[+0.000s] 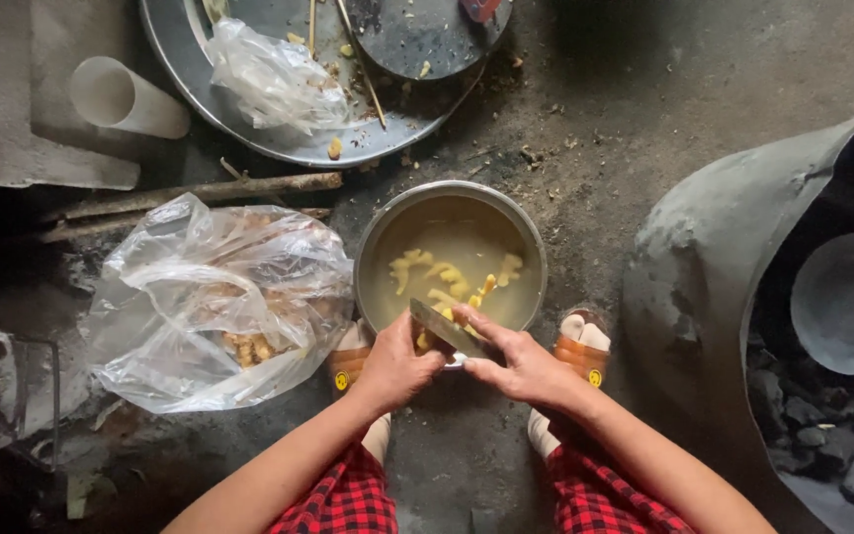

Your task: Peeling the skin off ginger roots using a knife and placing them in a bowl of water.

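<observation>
1. A round metal bowl [450,255] sat on the dark floor between the person's feet, holding cloudy water with pale yellow pieces [444,275] floating in it. All places below are told from this bowl.
2. The right hand [521,362] was at the bowl's near rim. Its fingers were closed around the handle of a knife [444,326], with the thumb laid along the top. The flat blade slanted up and left over the near edge of the bowl.
3. The left hand [394,368] was also at the near rim, touching the right hand. Its fingers were curled inward under the blade; whatever they pinched was hidden, so it cannot be told.
4. Orange sandals [585,354] showed just beside the bowl's near edge on either side, with red checked trouser legs [346,499] further toward the person.
5. Left of the bowl, touching or nearly touching it, lay a crumpled clear plastic bag [212,302] with brownish pieces inside.
6. Beyond the bowl lay a large round metal tray [294,138] carrying another clear bag, thin sticks and scraps.
7. Between that tray and the bowl's left side lay a rough stick [200,191].
8. Far left beyond the bowl lay a white cup [126,97] on its side.
9. Right of the bowl stood a big dark vessel [743,287] with charcoal lumps.
</observation>
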